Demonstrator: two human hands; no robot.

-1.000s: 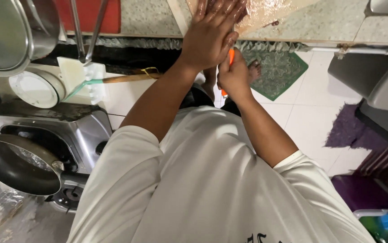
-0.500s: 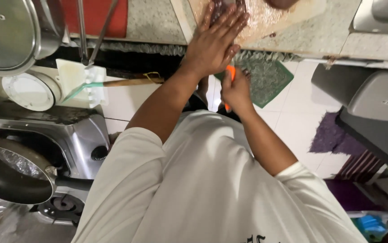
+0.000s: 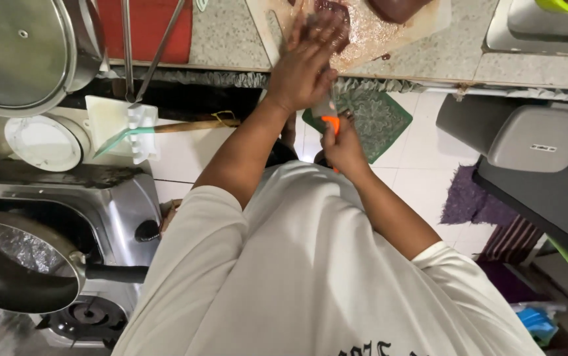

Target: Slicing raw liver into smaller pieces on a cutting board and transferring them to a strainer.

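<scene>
The slab of raw meat [image 3: 336, 16] lies uncut on the cutting board [image 3: 422, 20] at the counter's [image 3: 231, 33] edge, left hand [image 3: 303, 66] pressed flat on it, right hand [image 3: 343, 142] gripping an orange-handled knife [image 3: 330, 118].

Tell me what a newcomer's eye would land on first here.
The left hand pressing flat on dark red meat on a cutting board at the top. Just below, the right hand grips an orange-handled knife. Lower left, a black frying pan sits on the stove.
</scene>
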